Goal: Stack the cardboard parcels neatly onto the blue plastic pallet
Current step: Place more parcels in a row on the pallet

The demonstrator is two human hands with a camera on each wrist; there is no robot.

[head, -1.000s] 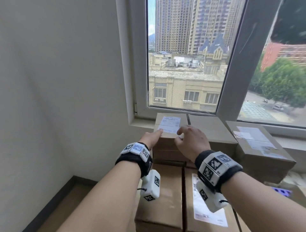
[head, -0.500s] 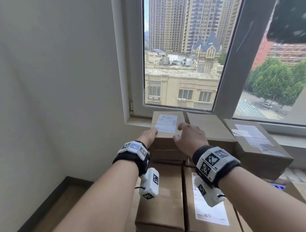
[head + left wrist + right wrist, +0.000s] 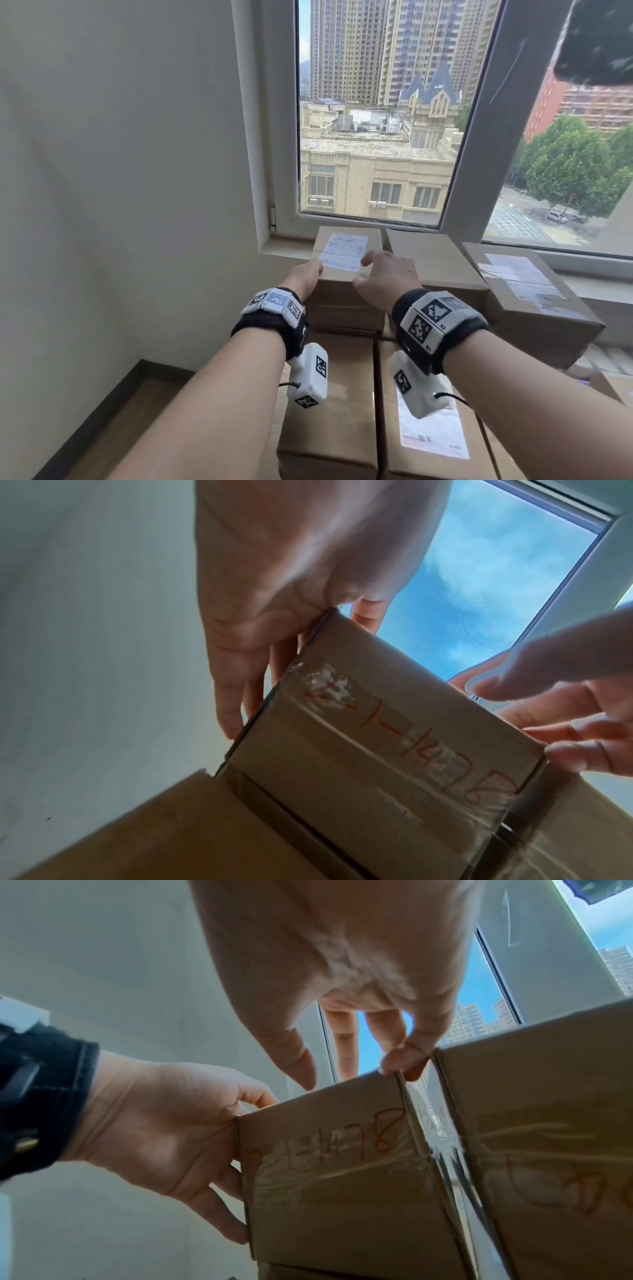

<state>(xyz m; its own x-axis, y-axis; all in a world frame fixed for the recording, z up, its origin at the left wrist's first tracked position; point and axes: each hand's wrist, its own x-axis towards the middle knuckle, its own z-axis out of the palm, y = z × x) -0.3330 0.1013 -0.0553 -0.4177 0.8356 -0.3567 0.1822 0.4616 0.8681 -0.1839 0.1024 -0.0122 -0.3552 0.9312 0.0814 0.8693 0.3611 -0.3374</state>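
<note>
The top cardboard parcel with a white label sits at the stack's back left corner, under the window. My left hand presses flat against its left side, fingers straight and thumb over the top edge. My right hand lies over its top near the right edge. In the right wrist view the right hand's fingertips touch the parcel's top right corner, beside the gap to the neighbouring parcel. Red handwriting marks the parcel's near face. The blue pallet is hidden.
A second parcel stands right of the held one, and a larger taped one further right. Two lower parcels lie in front. A white wall is close on the left, and the window frame is behind.
Both hands remain at the labelled parcel in nearly the same places. The head view has tilted up a little.
</note>
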